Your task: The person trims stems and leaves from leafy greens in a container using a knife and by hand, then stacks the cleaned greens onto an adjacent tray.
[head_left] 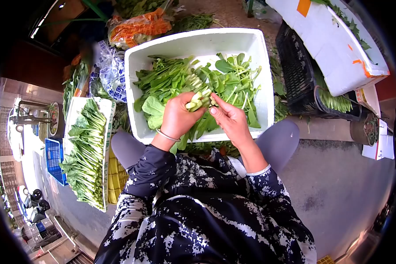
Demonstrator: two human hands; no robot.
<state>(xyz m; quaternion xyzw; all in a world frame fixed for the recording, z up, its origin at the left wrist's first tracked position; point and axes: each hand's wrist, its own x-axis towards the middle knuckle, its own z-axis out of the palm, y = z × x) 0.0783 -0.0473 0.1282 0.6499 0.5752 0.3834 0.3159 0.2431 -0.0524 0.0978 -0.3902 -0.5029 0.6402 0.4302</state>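
My left hand (179,115), with a bangle at its wrist, is closed around a bunch of leafy greens (199,100). The pale cut stem ends poke up out of the fist, and the leaves hang down below it. Beside them, my right hand (231,119) pinches thumb and forefinger together at a stem on the bunch's right side; its fingertips partly hide that stem. Both hands are over the near half of a white foam box (198,38). Inside it, loose greens (163,79) are heaped on the left, and more leafy stalks (237,70) lie spread on the right.
To the left, a foam lid (111,105) bears a row of stacked greens, with a yellow crate (115,176) under it and a blue basket (54,160) beyond. A black crate (295,70) and another white foam box (330,44) stand at the right. Plastic bags (141,28) lie behind.
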